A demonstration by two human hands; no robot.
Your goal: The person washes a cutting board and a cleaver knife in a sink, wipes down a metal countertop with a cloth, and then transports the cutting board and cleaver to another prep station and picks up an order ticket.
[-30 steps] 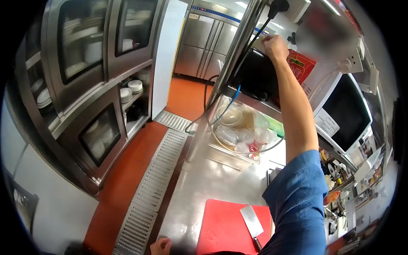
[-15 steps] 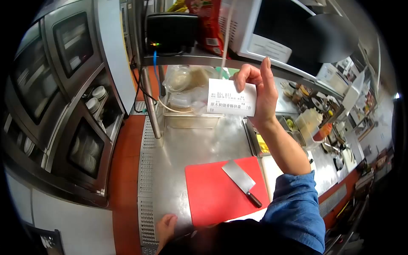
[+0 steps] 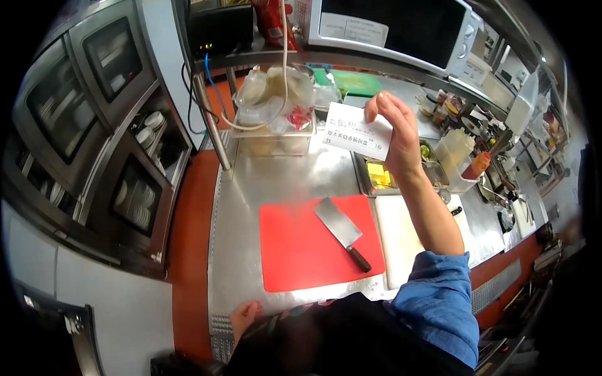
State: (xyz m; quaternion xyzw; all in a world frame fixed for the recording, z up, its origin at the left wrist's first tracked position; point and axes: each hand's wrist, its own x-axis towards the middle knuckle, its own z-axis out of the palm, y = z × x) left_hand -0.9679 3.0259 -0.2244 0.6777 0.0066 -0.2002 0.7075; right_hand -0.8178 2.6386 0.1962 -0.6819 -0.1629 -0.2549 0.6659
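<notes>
My right hand [image 3: 401, 135] holds up a white printed order slip [image 3: 359, 130], pinched at its right side between thumb and fingers, with its text facing me. Below it on the steel counter lies a red cutting board [image 3: 288, 250]. A cleaver [image 3: 338, 224] with a dark wooden handle rests flat on that board, untouched by either hand. My left hand [image 3: 243, 317] is low at the counter's front edge, left of my body. It appears empty, its fingers loosely apart and partly hidden.
A white cutting board [image 3: 396, 235] adjoins the red one. Behind it sits a metal tray [image 3: 367, 185] with yellow pieces. Plastic tubs [image 3: 254, 113] fill a container at the back left. A microwave [image 3: 401, 31] stands on the shelf above; squeeze bottles [image 3: 480, 164] are at right.
My view has shifted, so the boards and cleaver appear higher in it. The slip now sits slightly to the right and tilts more, still in my right hand.
</notes>
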